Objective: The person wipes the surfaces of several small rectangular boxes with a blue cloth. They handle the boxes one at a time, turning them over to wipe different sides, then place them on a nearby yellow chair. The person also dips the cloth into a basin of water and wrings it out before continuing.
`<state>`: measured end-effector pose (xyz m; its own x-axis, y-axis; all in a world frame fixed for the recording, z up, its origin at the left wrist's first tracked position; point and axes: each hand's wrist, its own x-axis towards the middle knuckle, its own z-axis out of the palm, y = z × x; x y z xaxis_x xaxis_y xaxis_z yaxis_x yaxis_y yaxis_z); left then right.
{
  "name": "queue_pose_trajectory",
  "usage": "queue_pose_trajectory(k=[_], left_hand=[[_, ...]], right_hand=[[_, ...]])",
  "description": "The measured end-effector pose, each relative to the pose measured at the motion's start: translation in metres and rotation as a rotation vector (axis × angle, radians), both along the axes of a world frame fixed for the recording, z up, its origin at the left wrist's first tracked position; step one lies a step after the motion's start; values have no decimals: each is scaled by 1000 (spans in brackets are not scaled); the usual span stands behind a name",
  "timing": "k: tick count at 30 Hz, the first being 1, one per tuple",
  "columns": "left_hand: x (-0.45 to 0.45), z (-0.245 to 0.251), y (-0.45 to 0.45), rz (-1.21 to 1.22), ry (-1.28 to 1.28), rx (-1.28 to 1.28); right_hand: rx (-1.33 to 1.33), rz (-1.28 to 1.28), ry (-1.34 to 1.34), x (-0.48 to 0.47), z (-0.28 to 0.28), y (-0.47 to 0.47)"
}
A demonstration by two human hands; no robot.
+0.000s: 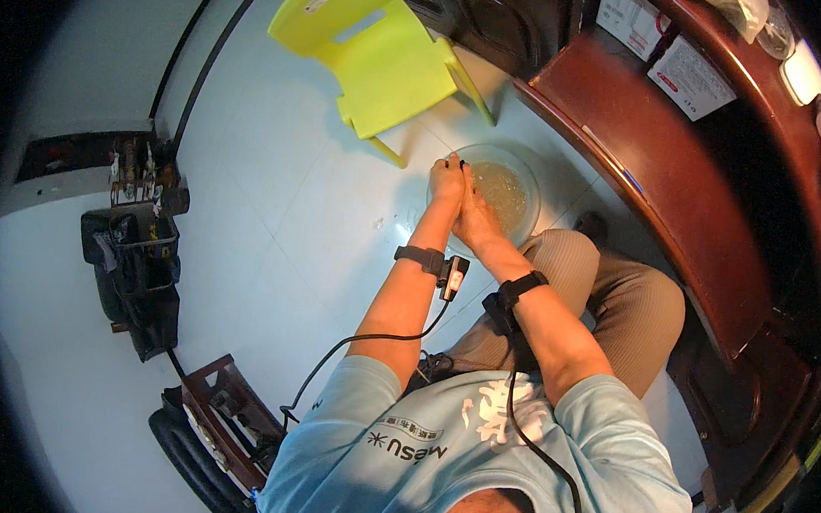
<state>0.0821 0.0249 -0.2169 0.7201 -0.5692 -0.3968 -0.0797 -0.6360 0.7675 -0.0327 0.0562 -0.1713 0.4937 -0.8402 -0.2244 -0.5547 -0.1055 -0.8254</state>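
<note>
A round, clear basin (533,193) stands on the pale tiled floor, holding cloudy liquid with small bubbles or bits in it. My left hand (448,182) and my right hand (478,218) are pressed together over the basin's left part. Dark bands or small dark things show at the fingertips. Whether anything lies between the palms is hidden. Each forearm wears a black strap with a small device; a black cable runs from the left device (455,276) and another from the right one (499,311).
A yellow-green plastic chair (399,82) stands beyond the basin. A dark red wooden desk (637,192) with boxes (691,77) and a pen (617,163) curves along the right. At the left are black bags (135,263) and a wooden-framed piece of furniture (224,421). My knees are close to the basin.
</note>
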Motion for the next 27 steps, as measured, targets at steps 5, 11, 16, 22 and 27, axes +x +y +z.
queue_pose_trajectory(k=[5,11,16,22,27], left_hand=[[-5,30,-4,-95,163,26],[29,83,18,-256,669,-238],[30,100,22,-235,1089,-511],[21,118,11,-646,1100,-700],[25,123,11,-566,782,-279]], right_hand=[[37,-137,-195,-3,-5,-9],[1164,-285,-878,-17,19,-33],[1521,-67,-1125,-17,41,-25],[1574,-23,-1250,-21,43,-23],[1503,-31,-1022,-22,41,-21]])
